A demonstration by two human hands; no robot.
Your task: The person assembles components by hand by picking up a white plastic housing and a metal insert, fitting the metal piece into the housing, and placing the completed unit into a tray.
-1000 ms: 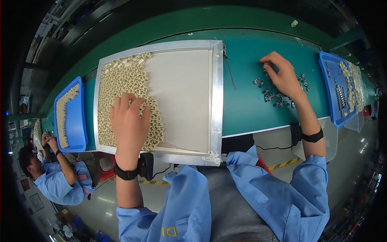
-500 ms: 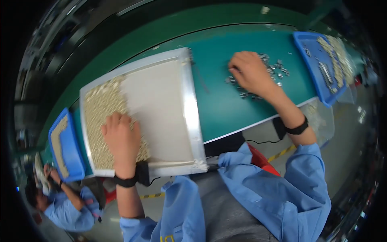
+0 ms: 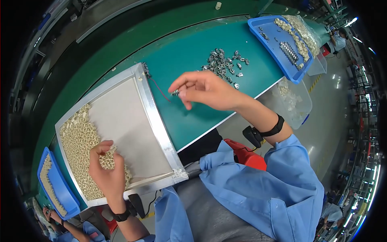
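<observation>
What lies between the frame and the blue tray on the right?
Head view: on the green mat, a red wire near the frame, then loose metallic parts; the right hand, pinching one part, hovers over that stretch.

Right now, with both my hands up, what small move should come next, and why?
I'd probably bring your right hand across toward your left hand. The right fingertips hold a small dark metal part, the left seem to pinch a cream piece above the framed tray, and the two hands are apart.
</observation>
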